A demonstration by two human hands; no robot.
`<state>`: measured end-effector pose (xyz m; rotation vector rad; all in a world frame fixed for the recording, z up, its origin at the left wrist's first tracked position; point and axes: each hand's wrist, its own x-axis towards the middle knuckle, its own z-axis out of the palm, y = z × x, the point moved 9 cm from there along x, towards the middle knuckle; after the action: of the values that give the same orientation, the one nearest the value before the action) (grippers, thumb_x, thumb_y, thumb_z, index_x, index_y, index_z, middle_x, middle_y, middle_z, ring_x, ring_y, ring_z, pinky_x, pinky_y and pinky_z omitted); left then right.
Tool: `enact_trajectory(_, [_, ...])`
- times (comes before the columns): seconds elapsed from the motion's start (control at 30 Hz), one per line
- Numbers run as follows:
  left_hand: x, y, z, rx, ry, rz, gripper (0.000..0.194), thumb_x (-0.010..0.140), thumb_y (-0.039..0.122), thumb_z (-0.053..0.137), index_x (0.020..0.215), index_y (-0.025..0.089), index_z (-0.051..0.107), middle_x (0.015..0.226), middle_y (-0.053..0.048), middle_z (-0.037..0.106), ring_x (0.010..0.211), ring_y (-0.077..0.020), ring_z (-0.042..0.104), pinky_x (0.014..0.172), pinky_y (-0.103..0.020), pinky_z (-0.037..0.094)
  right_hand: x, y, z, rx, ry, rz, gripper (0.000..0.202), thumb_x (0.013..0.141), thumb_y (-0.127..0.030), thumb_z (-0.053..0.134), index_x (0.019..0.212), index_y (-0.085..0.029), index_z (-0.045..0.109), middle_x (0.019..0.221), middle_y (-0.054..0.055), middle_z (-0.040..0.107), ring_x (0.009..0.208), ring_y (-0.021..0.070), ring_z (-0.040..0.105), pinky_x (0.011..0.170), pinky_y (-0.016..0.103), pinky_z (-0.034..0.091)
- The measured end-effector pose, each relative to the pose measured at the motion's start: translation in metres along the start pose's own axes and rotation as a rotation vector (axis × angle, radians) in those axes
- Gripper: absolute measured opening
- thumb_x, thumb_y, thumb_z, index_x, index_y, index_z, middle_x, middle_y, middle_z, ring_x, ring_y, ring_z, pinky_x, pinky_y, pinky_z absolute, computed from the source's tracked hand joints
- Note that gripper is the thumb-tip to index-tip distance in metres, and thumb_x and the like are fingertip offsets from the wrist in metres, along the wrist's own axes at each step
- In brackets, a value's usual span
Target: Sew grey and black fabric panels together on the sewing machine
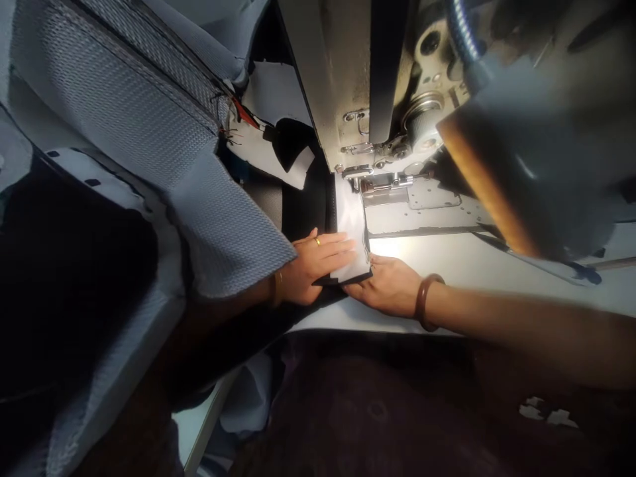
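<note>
A white strip of fabric (350, 222) backed with black material lies under the presser foot (358, 175) of a sewing machine (342, 99). My left hand (315, 262), wearing a gold ring, rests flat on the strip with its fingers stretched out to the right. At the strip's near right corner, my right hand (392, 285) grips the edge, its thumb by the border and its fingers partly hidden beneath. A brown bangle (427, 301) circles the right wrist. Black fabric (308, 205) joined to the strip spreads to the left.
Large grey mesh-textured fabric panels (134, 112) hang over the left side, one corner overlapping my left forearm. A white piece (268, 156) with a red-and-black tag lies behind. The machine's head, a blurred dark lamp-like block (536, 152) and the white table (497, 265) fill the right.
</note>
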<state>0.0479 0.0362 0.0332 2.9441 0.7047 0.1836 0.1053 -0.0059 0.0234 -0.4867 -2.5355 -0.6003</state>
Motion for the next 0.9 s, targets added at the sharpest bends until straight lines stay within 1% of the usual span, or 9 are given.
enact_trajectory(0.1, [0.004,-0.007,-0.004,0.018,0.057,0.028,0.044,0.082,0.02,0.046,0.124,0.013,0.057,0.134,-0.011,0.055,0.131,-0.0252,0.046,0.108,-0.048,0.041,0.001,0.006,0.006,-0.02,-0.023,0.014,0.033,0.09,-0.005,0.035,0.093,-0.017,0.066,0.083,0.005,0.07,0.077,0.0177,0.063,0.082,0.034,0.048])
enact_trajectory(0.27, [0.01,-0.018,-0.01,0.028,0.16,0.109,0.04,0.08,0.021,0.051,0.119,0.012,0.061,0.129,-0.012,0.058,0.128,-0.0245,0.049,0.106,-0.041,0.045,0.004,0.018,0.024,0.065,-0.151,0.068,0.034,0.091,-0.005,0.035,0.113,-0.011,0.061,0.099,0.01,0.069,0.096,0.0193,0.062,0.092,0.038,0.045])
enact_trajectory(0.37, [0.013,-0.027,-0.01,0.056,0.123,0.097,0.041,0.08,0.021,0.052,0.119,0.014,0.061,0.13,-0.01,0.058,0.129,-0.0241,0.047,0.106,-0.04,0.045,0.006,0.02,0.027,0.05,-0.174,0.084,0.037,0.091,-0.007,0.034,0.121,-0.007,0.057,0.11,0.014,0.066,0.107,0.0226,0.059,0.098,0.042,0.043])
enact_trajectory(0.47, [0.017,-0.028,-0.008,0.12,0.008,0.054,0.046,0.079,0.023,0.052,0.124,0.016,0.057,0.135,-0.008,0.055,0.132,-0.0255,0.043,0.108,-0.045,0.042,0.007,0.013,0.022,0.008,-0.17,0.09,0.036,0.092,-0.008,0.032,0.118,-0.006,0.057,0.105,0.014,0.066,0.097,0.0225,0.061,0.085,0.041,0.049])
enact_trajectory(0.57, [0.023,-0.018,-0.006,0.196,-0.103,0.004,0.046,0.077,0.026,0.053,0.121,0.015,0.058,0.135,-0.009,0.054,0.131,-0.0283,0.044,0.107,-0.046,0.041,0.007,0.001,0.011,-0.024,-0.117,0.064,0.03,0.093,-0.007,0.033,0.109,-0.004,0.059,0.087,0.011,0.066,0.077,0.0179,0.061,0.069,0.035,0.05])
enact_trajectory(0.63, [0.026,-0.009,-0.003,0.243,-0.133,-0.03,0.044,0.078,0.023,0.051,0.12,0.013,0.058,0.132,-0.011,0.056,0.127,-0.0278,0.047,0.105,-0.045,0.042,0.007,-0.005,0.006,-0.08,-0.081,0.048,0.028,0.092,-0.005,0.035,0.103,-0.003,0.06,0.08,0.01,0.065,0.07,0.0165,0.06,0.064,0.033,0.049])
enact_trajectory(0.77, [0.026,0.003,0.006,0.332,-0.079,-0.048,0.039,0.089,0.018,0.041,0.125,0.013,0.055,0.131,-0.012,0.056,0.125,-0.025,0.049,0.103,-0.04,0.044,0.005,-0.008,-0.001,-0.183,-0.008,0.045,0.027,0.091,-0.004,0.037,0.096,-0.001,0.063,0.075,0.011,0.066,0.063,0.0159,0.06,0.061,0.031,0.049])
enact_trajectory(0.83, [0.022,0.002,0.01,0.37,-0.043,-0.053,0.04,0.093,0.018,0.036,0.128,0.015,0.054,0.134,-0.011,0.055,0.126,-0.0245,0.049,0.101,-0.04,0.045,0.004,-0.006,-0.002,-0.187,0.023,0.066,0.025,0.09,-0.004,0.039,0.092,-0.002,0.064,0.073,0.01,0.066,0.063,0.0164,0.061,0.062,0.031,0.05])
enact_trajectory(0.9, [0.018,0.001,0.014,0.386,-0.042,-0.039,0.041,0.094,0.016,0.032,0.129,0.015,0.053,0.134,-0.01,0.055,0.127,-0.0234,0.049,0.1,-0.039,0.046,0.003,-0.003,-0.002,-0.18,0.03,0.089,0.026,0.089,-0.004,0.039,0.09,-0.004,0.065,0.073,0.009,0.066,0.065,0.0171,0.062,0.063,0.031,0.05])
